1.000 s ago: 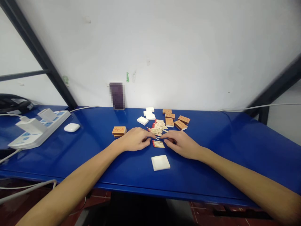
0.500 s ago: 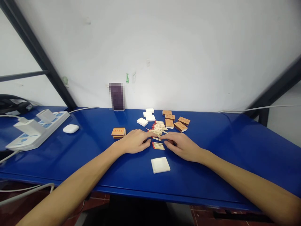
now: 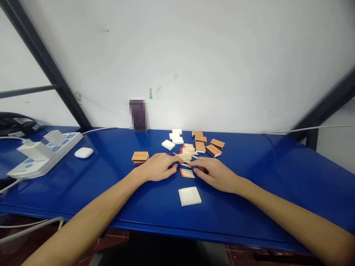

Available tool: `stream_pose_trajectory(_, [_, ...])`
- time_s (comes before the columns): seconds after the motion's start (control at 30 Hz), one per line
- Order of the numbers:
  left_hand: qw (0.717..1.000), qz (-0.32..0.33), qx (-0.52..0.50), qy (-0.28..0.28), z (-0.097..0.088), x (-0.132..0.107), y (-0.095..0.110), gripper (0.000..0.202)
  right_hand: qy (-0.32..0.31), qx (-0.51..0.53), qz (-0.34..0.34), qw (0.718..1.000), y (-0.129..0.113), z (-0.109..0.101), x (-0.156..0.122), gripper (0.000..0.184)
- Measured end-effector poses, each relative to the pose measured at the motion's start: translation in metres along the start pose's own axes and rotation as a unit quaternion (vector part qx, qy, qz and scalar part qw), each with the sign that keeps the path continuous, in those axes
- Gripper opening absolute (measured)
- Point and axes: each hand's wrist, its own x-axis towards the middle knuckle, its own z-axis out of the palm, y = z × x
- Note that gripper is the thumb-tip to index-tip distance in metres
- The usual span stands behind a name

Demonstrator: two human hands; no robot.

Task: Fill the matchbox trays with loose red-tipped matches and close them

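Left grip at matches — red-headed

A smooth, glossy finish is shown by the desk, and bare wood by the matches. Card is suggested by the boxes and white trays, smooth plastic by the strip.

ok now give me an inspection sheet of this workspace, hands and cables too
surface: blue table, items grouped mid-table
work items: match pile; row of matches nearer; white tray in front; white trays and five brown matchboxes behind; stacked matchboxes left
clutter: white case; dark upright thing, blurred; power strip with plugs
left hand: forefinger at loose matches, thumb apart
right hand: forefinger at loose matches, thumb apart
cables: white cable at right; more cables around power strip
surroundings: white wall, dark posts
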Motion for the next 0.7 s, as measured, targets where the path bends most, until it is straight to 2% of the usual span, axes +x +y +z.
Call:
stream_pose_trajectory(0.47, [1.0,0.01,-0.003,0.001,0.0008,-0.0007,-0.0008,0.029,0.0,0.013,0.016,1.0,0.001,0.0009,-0.001,0.032])
stream_pose_trajectory(0.7, [1.0,0.02,0.006,-0.002,0.0004,-0.0007,0.0005,0.027,-0.014,0.003,0.002,1.0,-0.0011,-0.0013,-0.0019,0.037])
